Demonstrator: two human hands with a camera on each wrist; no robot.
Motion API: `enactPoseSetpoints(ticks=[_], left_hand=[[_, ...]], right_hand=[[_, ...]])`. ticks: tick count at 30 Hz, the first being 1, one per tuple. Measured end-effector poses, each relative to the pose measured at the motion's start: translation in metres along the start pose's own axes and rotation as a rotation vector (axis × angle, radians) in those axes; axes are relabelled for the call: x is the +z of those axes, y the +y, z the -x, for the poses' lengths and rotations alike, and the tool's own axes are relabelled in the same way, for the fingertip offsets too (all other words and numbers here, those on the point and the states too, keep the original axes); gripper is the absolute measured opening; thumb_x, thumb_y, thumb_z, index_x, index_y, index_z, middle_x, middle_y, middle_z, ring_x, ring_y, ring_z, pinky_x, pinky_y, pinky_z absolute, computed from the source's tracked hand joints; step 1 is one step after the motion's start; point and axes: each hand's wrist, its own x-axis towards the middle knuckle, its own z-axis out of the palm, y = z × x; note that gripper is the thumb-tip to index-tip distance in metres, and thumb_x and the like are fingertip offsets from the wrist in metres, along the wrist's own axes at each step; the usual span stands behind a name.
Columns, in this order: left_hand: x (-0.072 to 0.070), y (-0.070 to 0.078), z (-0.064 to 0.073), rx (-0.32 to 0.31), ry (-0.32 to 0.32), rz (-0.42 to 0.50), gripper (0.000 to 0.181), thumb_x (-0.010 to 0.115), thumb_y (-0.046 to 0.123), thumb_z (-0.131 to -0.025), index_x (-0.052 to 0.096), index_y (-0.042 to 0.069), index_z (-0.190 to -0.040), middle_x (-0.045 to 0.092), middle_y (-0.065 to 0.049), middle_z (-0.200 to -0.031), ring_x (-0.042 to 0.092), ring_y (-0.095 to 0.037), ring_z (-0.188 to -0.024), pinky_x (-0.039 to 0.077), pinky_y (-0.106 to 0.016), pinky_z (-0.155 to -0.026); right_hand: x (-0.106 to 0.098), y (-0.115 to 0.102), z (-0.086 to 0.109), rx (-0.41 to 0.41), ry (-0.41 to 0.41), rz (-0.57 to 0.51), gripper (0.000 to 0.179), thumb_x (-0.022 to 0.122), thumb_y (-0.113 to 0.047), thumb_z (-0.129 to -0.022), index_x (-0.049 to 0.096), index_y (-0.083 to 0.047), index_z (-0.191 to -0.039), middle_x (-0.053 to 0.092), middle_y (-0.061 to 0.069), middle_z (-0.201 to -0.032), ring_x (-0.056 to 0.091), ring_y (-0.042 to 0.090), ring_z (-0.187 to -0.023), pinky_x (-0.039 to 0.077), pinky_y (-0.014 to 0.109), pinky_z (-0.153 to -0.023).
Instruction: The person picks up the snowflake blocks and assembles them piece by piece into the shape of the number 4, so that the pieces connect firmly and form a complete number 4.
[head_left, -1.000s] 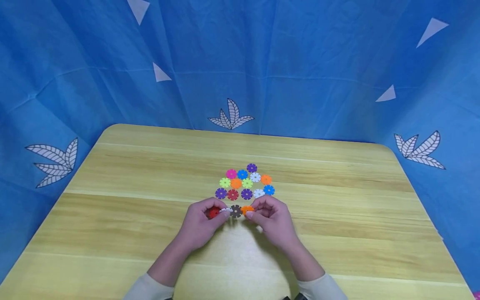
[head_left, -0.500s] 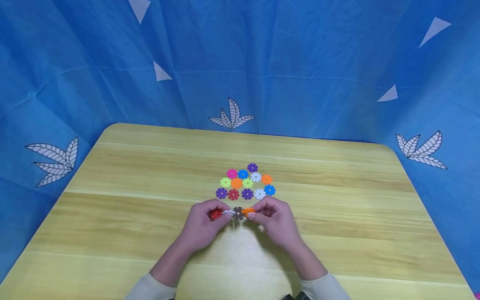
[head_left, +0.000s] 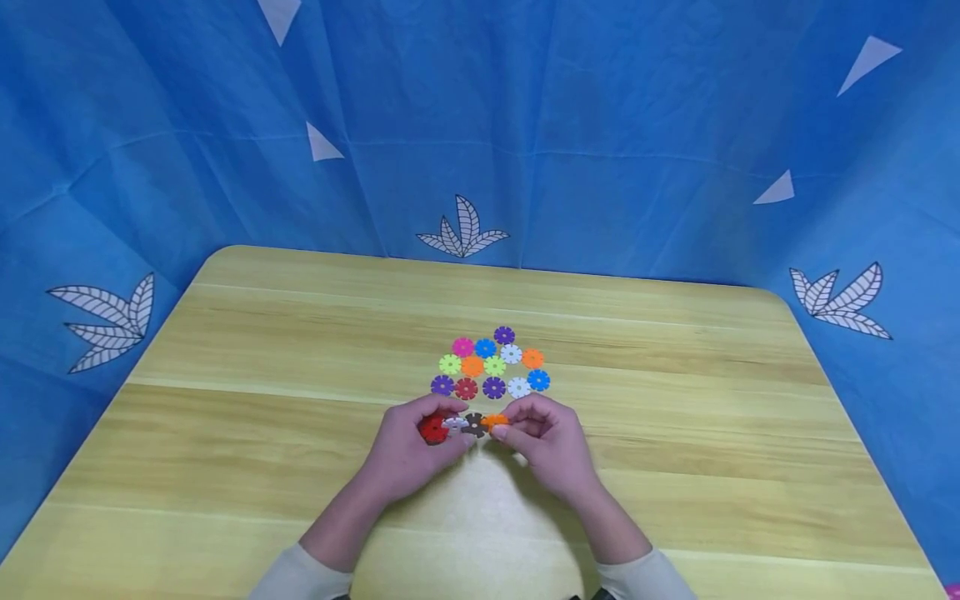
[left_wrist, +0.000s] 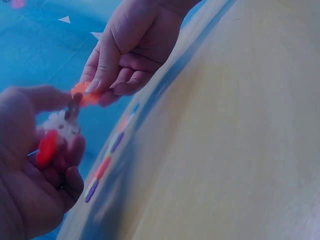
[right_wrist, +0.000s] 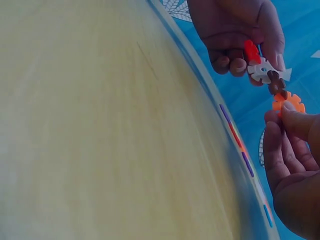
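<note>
A short chain of notched plastic snowflake discs is held between both hands above the table in the head view. From left to right it runs red disc (head_left: pixel 433 429), white disc (head_left: pixel 454 425), brown disc (head_left: pixel 474 425), orange disc (head_left: pixel 495 422). My left hand (head_left: pixel 412 446) curls round the red and white end, thumb and index fingertips at the brown disc's edges. With thumb and forefinger my right hand (head_left: pixel 551 437) pinches the orange disc, seen in the right wrist view as the orange disc (right_wrist: pixel 290 103) joined at the brown disc (right_wrist: pixel 276 84). Left fingers partly cover the red disc.
Just beyond the hands, several loose discs lie flat in rough rows on the wooden table (head_left: pixel 262 467), among them a purple disc (head_left: pixel 442 385), a dark red disc (head_left: pixel 466 388) and a blue disc (head_left: pixel 537 380). A blue curtain (head_left: pixel 600 125) hangs behind the table.
My left thumb and index finger have spread off the white disc and moved right to the brown disc, showing more of the red and white discs. The right hand keeps its pinch on the orange disc.
</note>
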Motion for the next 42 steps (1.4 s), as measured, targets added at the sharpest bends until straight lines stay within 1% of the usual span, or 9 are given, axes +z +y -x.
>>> enactPoseSetpoints(ticks=[3, 7, 12, 20, 23, 27, 31, 35, 42], left_hand=[[0.001, -0.001, 0.0, -0.002, -0.024, -0.011, 0.036, 0.087, 0.018, -0.078, 0.073, 0.012, -0.111, 0.069, 0.001, -0.097, 0.061, -0.017, -0.076, 0.056, -0.029, -0.063], [0.003, -0.003, -0.001, 0.007, -0.03, -0.016, 0.035, 0.088, 0.018, -0.077, 0.073, 0.013, -0.109, 0.068, 0.002, -0.094, 0.06, -0.016, -0.07, 0.055, -0.028, -0.058], [0.003, -0.003, -0.001, 0.013, -0.003, -0.049, 0.036, 0.089, 0.018, -0.076, 0.074, 0.014, -0.108, 0.066, 0.004, -0.089, 0.056, -0.015, -0.067, 0.052, -0.027, -0.056], [0.003, -0.004, -0.001, -0.01, 0.037, -0.068, 0.033, 0.091, 0.018, -0.073, 0.074, 0.017, -0.102, 0.068, 0.006, -0.093, 0.057, -0.017, -0.075, 0.052, -0.028, -0.061], [0.003, -0.005, -0.001, -0.022, 0.042, -0.069, 0.033, 0.091, 0.019, -0.073, 0.074, 0.018, -0.101, 0.068, 0.006, -0.092, 0.057, -0.017, -0.075, 0.052, -0.029, -0.06], [0.002, -0.007, -0.001, -0.027, 0.05, -0.067, 0.032, 0.091, 0.019, -0.074, 0.073, 0.018, -0.1, 0.068, 0.007, -0.092, 0.057, -0.018, -0.075, 0.051, -0.029, -0.059], [0.002, -0.007, -0.001, -0.042, 0.054, -0.06, 0.032, 0.091, 0.021, -0.073, 0.073, 0.019, -0.099, 0.068, 0.006, -0.091, 0.057, -0.018, -0.073, 0.051, -0.028, -0.058], [0.002, -0.007, -0.001, -0.062, 0.05, -0.048, 0.032, 0.091, 0.022, -0.073, 0.072, 0.018, -0.1, 0.067, 0.005, -0.09, 0.056, -0.018, -0.07, 0.05, -0.028, -0.055], [0.002, -0.005, 0.0, -0.064, 0.048, -0.044, 0.033, 0.091, 0.023, -0.073, 0.072, 0.018, -0.1, 0.067, 0.005, -0.092, 0.057, -0.019, -0.074, 0.051, -0.029, -0.056]], right_hand=[[0.001, 0.001, 0.0, -0.008, -0.012, -0.006, 0.016, 0.077, 0.007, -0.082, 0.068, 0.001, -0.094, 0.069, 0.016, -0.086, 0.068, 0.031, -0.074, 0.058, 0.032, -0.062], [0.002, 0.001, 0.0, -0.032, -0.043, -0.013, 0.016, 0.076, 0.009, -0.082, 0.068, 0.001, -0.095, 0.07, 0.019, -0.087, 0.069, 0.036, -0.074, 0.059, 0.035, -0.063], [0.004, -0.001, 0.0, -0.036, -0.055, -0.012, 0.017, 0.075, 0.01, -0.082, 0.069, 0.002, -0.096, 0.069, 0.018, -0.089, 0.069, 0.038, -0.077, 0.06, 0.038, -0.067], [0.005, -0.003, -0.001, -0.023, -0.071, -0.03, 0.024, 0.074, 0.016, -0.079, 0.068, 0.003, -0.098, 0.07, 0.018, -0.093, 0.07, 0.036, -0.084, 0.06, 0.038, -0.074], [0.004, -0.003, 0.0, 0.003, -0.055, -0.027, 0.027, 0.074, 0.017, -0.078, 0.069, 0.002, -0.1, 0.069, 0.017, -0.096, 0.07, 0.033, -0.087, 0.059, 0.036, -0.077], [-0.001, -0.001, -0.002, 0.023, -0.002, 0.008, 0.027, 0.074, 0.016, -0.079, 0.069, 0.0, -0.101, 0.069, 0.015, -0.096, 0.069, 0.03, -0.088, 0.059, 0.035, -0.078], [-0.009, -0.001, -0.005, 0.019, 0.053, 0.087, 0.026, 0.077, 0.012, -0.079, 0.07, 0.0, -0.101, 0.069, 0.013, -0.095, 0.068, 0.027, -0.086, 0.058, 0.032, -0.078], [-0.017, -0.003, -0.009, 0.004, 0.121, 0.218, 0.026, 0.08, 0.006, -0.079, 0.07, 0.0, -0.102, 0.07, 0.011, -0.094, 0.067, 0.024, -0.086, 0.057, 0.031, -0.079], [-0.036, -0.005, -0.021, 0.02, 0.21, 0.464, 0.029, 0.082, -0.004, -0.081, 0.07, -0.002, -0.108, 0.069, 0.009, -0.098, 0.064, 0.024, -0.089, 0.054, 0.038, -0.081]])
